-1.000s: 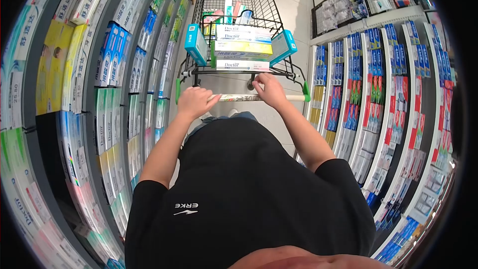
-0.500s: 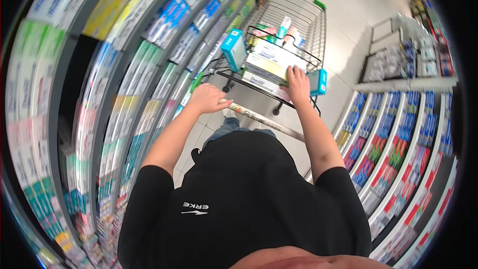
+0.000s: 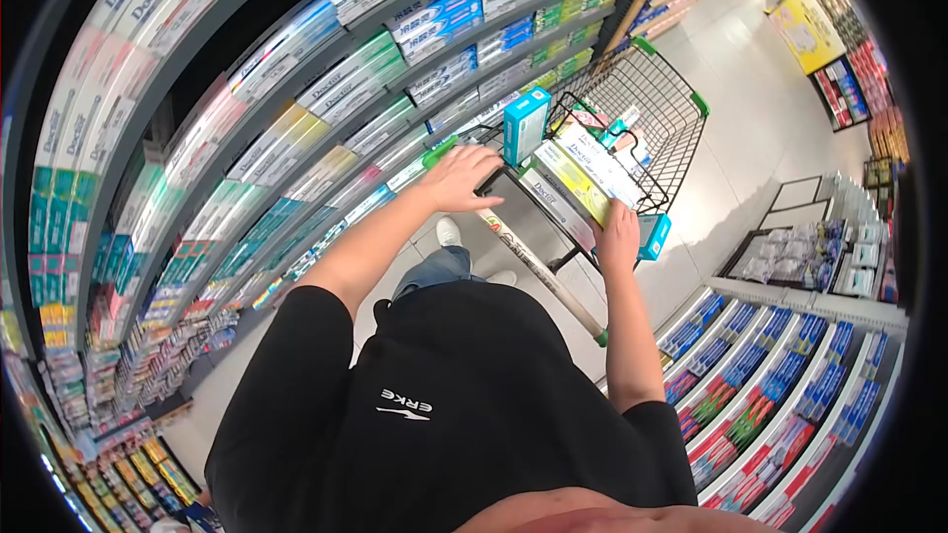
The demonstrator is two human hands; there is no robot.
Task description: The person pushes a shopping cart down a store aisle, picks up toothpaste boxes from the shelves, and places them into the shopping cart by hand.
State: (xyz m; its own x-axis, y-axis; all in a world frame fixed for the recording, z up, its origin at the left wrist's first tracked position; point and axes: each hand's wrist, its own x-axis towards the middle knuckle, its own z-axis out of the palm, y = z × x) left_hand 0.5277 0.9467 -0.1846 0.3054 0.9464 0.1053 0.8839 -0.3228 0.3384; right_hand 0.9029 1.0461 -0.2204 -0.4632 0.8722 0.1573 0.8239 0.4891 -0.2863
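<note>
A wire shopping cart (image 3: 647, 104) with green corners stands in front of me. Stacked Doctor boxes (image 3: 583, 178) rest at its near end, between a teal box (image 3: 526, 126) on the left and another teal box (image 3: 654, 236) on the right. My left hand (image 3: 462, 178) is over the left end of the cart handle (image 3: 543, 271), its fingers apart and nothing held. At the right end of the stack, my right hand (image 3: 618, 235) has its fingers close together against the boxes; whether it grips one is hard to see.
Shelves of toothpaste boxes (image 3: 346, 79) curve along the left, close to the cart. Lower right is a shelf of blue and red packs (image 3: 760, 365), with a rack of hanging packs (image 3: 795, 255) beyond it. Tiled floor (image 3: 736, 128) shows past the cart.
The view and cart have turned toward the left shelves. My left hand has opened from the handle. My right hand has left the handle for the boxes and now sits at their right end.
</note>
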